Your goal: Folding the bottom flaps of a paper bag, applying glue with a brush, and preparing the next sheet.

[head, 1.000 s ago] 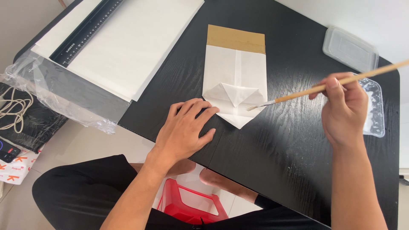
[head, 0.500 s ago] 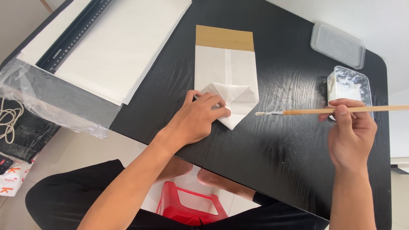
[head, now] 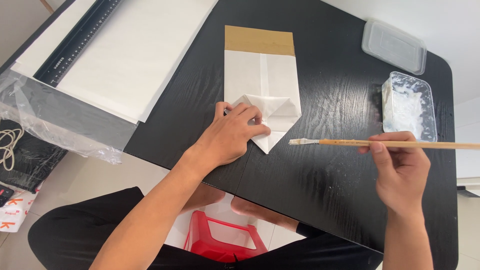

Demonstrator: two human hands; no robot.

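A black wood-grain table [head: 320,200] fills most of the frame, running from the upper left down to the lower right, with pale floor showing along the left and bottom edges. On the upper left of the table lies a large stack of white paper sheets [head: 135,55], with a long black ruler [head: 75,42] laid diagonally along its left side and crumpled clear plastic wrap [head: 60,130] hanging off the table edge below it. At the centre top sits a flat white paper bag [head: 260,75] with a brown band across its upper end; its lower end is folded into a point aimed at the bottom of the frame. The left hand [head: 232,137] lies flat on that folded end, fingers spread and pressing the left flap down. On the right side of the frame, the right hand [head: 400,170] is closed around a thin wooden brush [head: 380,144], held level, its pale bristle tip pointing left and hovering just right of the bag's point, not touching it. Above the right hand stands a clear plastic tub [head: 410,105] smeared with white paste, and further up a clear lid [head: 395,45] lies apart from it. Below the table edge a red plastic stool [head: 220,242] shows between the person's legs.
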